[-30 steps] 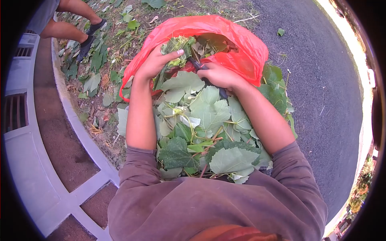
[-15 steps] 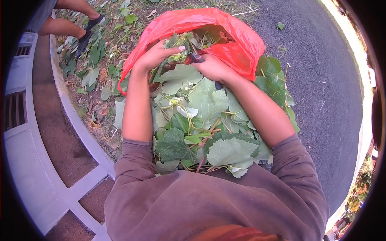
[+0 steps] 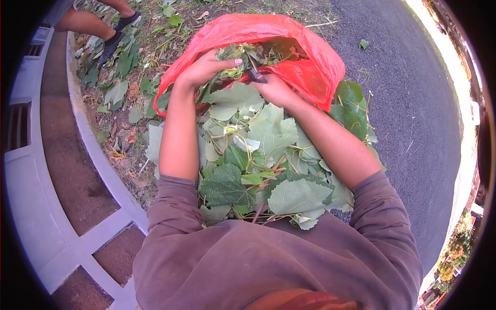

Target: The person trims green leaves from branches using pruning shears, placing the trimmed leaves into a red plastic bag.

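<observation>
My left hand (image 3: 205, 69) is closed around a bunch of crumpled leaves and thin stems (image 3: 233, 56) at the mouth of a red plastic bag (image 3: 243, 27). Closed on the dark handles of what look like pruning shears (image 3: 256, 76), my right hand (image 3: 275, 91) is just right of the bunch. The shears' metal part points up against the stems; whether the blades are apart cannot be made out. Inside the bag lie more leafy cuttings, partly shaded. A heap of broad green leaves (image 3: 271, 134) with stems fills the space between my forearms, up to my shirt.
At the upper left, another person's legs (image 3: 88, 23) stand beside leaf-strewn ground (image 3: 116, 93). A pale concrete kerb (image 3: 85, 124) and drain gratings (image 3: 19, 126) run along the left. Grey asphalt (image 3: 413, 113) lies to the right, with a loose leaf (image 3: 363, 44) on it.
The view has shifted slightly, so the bag and hands appear a little to the right. Both hands keep their holds. The other person's legs appear slightly different in position.
</observation>
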Available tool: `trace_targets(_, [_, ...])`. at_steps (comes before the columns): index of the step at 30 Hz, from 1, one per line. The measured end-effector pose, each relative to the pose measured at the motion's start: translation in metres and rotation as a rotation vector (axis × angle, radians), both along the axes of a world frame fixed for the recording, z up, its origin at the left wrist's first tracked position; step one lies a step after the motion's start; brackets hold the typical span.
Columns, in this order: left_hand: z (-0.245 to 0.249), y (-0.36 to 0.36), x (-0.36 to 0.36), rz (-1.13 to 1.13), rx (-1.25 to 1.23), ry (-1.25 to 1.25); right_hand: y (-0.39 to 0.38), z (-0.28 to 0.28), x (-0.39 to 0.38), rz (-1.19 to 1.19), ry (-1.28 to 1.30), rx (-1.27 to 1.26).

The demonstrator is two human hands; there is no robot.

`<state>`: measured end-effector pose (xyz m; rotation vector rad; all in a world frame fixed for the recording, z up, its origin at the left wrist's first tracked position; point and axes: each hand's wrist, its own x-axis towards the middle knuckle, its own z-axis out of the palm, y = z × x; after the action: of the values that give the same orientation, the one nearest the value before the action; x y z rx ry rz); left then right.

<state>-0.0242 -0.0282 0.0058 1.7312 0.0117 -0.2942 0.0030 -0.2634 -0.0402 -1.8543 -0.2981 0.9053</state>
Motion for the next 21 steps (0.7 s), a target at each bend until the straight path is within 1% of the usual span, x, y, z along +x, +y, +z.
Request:
trace_targets(1, [0.003,0.000,0.000,0.003,0.003,-0.002,0.000,-0.004,0.000,-0.070,0.086,0.082])
trace_targets(3, [0.008,0.001,-0.002,-0.024,0.002,0.096,-0.001,-0.012,0.002,-0.035,0.120,0.111])
trace_targets(6, [0.012,-0.006,-0.007,-0.003,0.032,0.110,-0.002,-0.010,-0.002,-0.017,0.176,0.176])
trace_targets(7, [0.025,-0.011,-0.010,-0.016,0.021,0.161,-0.003,-0.008,-0.001,-0.003,0.161,0.150])
trace_targets(8, [0.023,-0.009,-0.009,-0.013,0.019,0.159,-0.004,-0.007,0.000,0.011,0.147,0.125])
trace_targets(10, [0.016,-0.005,-0.006,-0.080,0.006,0.166,-0.001,-0.011,0.000,0.006,0.133,0.115])
trace_targets(15, [0.012,-0.007,-0.006,-0.061,0.012,0.172,0.002,-0.010,-0.005,-0.032,0.060,0.067])
trace_targets(17, [0.016,-0.008,-0.006,-0.055,0.005,0.172,0.003,-0.015,-0.005,-0.039,-0.042,0.095])
trace_targets(18, [0.018,-0.007,-0.007,-0.065,0.016,0.196,0.001,-0.018,-0.004,-0.039,-0.042,0.093])
trace_targets(20, [0.014,-0.002,-0.008,-0.068,0.023,0.216,0.000,-0.010,-0.001,0.034,-0.063,-0.007])
trace_targets(21, [0.004,0.001,-0.009,-0.046,0.036,0.044,0.001,-0.006,-0.002,0.039,-0.061,-0.011])
